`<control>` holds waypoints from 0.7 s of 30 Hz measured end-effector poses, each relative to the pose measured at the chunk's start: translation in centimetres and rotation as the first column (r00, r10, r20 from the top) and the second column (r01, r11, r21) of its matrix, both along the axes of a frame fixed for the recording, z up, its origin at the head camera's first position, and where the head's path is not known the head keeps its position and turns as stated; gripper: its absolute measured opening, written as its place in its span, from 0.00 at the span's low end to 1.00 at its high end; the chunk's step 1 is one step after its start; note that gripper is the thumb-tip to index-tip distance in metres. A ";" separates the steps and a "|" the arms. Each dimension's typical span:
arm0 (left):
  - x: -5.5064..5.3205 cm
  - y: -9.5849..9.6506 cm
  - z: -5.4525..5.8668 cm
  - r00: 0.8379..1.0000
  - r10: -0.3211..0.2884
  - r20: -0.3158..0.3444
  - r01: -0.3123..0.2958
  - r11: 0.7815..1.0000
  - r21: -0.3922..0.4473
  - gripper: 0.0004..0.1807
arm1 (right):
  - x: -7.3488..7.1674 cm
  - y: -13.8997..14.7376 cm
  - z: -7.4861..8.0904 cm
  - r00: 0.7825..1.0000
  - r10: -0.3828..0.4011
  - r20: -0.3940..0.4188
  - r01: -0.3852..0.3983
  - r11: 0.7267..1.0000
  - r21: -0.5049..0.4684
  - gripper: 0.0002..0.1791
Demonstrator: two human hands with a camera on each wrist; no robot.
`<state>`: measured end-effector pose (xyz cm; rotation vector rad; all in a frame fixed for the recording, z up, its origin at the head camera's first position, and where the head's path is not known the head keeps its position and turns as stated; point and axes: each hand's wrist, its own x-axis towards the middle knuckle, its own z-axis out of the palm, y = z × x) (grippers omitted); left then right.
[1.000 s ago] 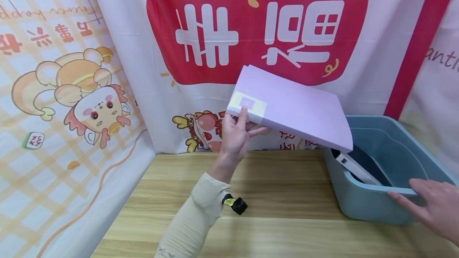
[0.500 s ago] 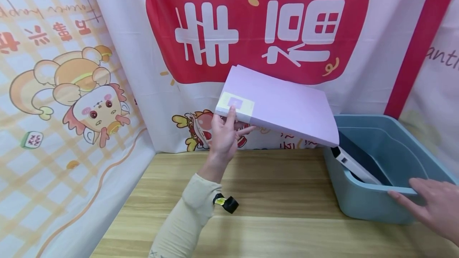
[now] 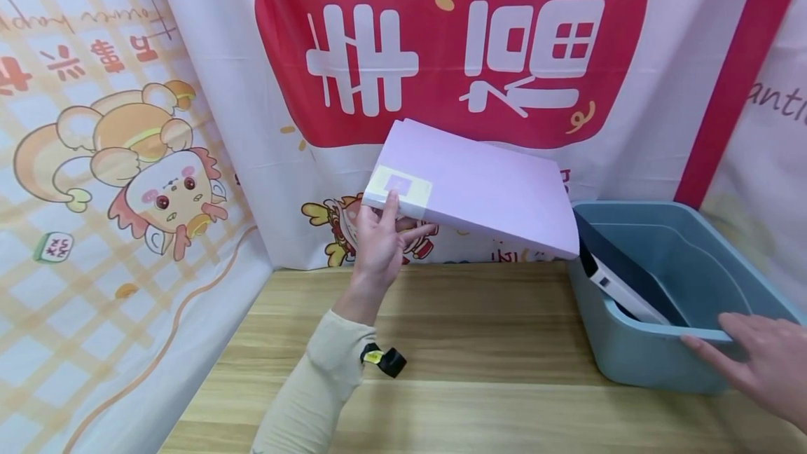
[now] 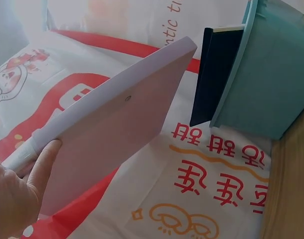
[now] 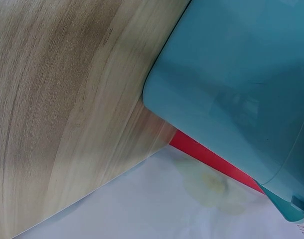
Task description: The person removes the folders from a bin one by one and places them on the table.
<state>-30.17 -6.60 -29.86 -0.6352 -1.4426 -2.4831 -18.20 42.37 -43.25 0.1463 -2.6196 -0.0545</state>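
My left hand holds a lilac file folder by its left end, in the air above the back of the table. The thumb lies on the folder's pale yellow label, and other fingers are beneath. In the left wrist view, the hand grips the folder's spine end. At the right, my right hand holds the near rim of a blue plastic bin. A dark binder with a white spine leans inside that bin, its upper end sticking out past the left rim.
The wooden table runs under the bin and the left arm. Behind it hangs a white cloth with a red printed panel. Another printed cloth closes off the left side.
My left hand and the lilac folder have moved left, away from the bin, uncovering more of the dark binder. The right hand and the bin have stayed in place.
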 end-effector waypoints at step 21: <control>0.2 -5.2 -0.8 0.997 0.059 0.048 -0.059 0.998 -0.002 0.27 | 0.6 -0.8 0.3 1.000 -0.005 0.002 0.005 1.000 0.000 0.32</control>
